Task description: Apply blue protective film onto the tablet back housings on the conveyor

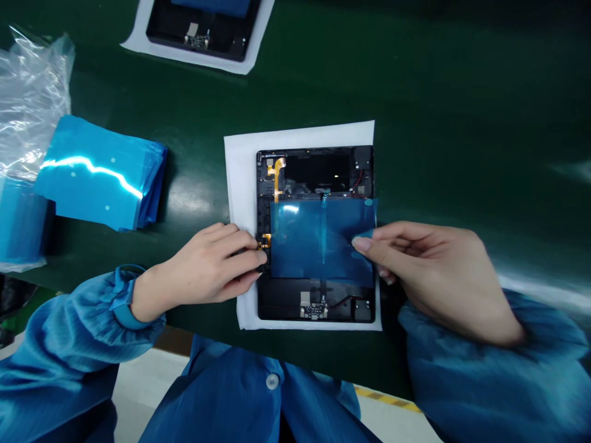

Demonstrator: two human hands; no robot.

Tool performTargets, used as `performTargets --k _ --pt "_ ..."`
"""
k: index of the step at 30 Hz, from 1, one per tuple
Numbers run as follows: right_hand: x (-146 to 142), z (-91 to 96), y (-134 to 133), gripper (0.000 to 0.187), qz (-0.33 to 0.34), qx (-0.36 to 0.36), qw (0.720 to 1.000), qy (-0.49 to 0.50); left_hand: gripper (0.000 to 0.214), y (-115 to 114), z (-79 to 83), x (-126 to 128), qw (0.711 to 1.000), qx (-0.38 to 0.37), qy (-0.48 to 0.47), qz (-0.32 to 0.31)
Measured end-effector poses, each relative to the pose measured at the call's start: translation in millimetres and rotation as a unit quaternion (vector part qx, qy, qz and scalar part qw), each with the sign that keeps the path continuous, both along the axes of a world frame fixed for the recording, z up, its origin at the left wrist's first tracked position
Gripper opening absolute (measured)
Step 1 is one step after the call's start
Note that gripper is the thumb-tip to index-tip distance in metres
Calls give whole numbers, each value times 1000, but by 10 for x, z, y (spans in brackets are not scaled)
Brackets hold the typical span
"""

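An open black tablet chassis (314, 301) lies on a white sheet (240, 178) on the green belt, its circuit parts and orange flex cables showing. A blue film sheet (314, 240) covers its middle. My left hand (207, 267) rests at the chassis's left edge, fingers pinched together against the frame by a small orange connector. My right hand (434, 271) is at the right edge, thumb and fingers pinching the film's right side.
A stack of blue film sheets (99, 175) lies at the left beside crumpled clear plastic wrap (30, 92). Another open chassis on a white sheet (203, 31) sits at the far edge. The belt's near edge runs just below the tablet.
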State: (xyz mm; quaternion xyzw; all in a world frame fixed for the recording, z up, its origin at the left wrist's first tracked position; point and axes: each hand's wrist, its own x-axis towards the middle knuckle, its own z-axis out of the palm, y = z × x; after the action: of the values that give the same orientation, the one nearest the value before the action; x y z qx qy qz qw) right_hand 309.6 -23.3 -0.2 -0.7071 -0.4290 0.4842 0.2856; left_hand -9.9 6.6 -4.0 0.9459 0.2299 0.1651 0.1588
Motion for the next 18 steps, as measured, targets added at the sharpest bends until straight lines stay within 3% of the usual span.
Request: performTargets --k 6,18 --pt "14 -7 -1 36 -5 -3 1000 0 51 -38 20 87 994 70 75 44" --pt "-3 -14 5 38 -3 -3 1000 11 53 -101 44 178 979 104 154 78"
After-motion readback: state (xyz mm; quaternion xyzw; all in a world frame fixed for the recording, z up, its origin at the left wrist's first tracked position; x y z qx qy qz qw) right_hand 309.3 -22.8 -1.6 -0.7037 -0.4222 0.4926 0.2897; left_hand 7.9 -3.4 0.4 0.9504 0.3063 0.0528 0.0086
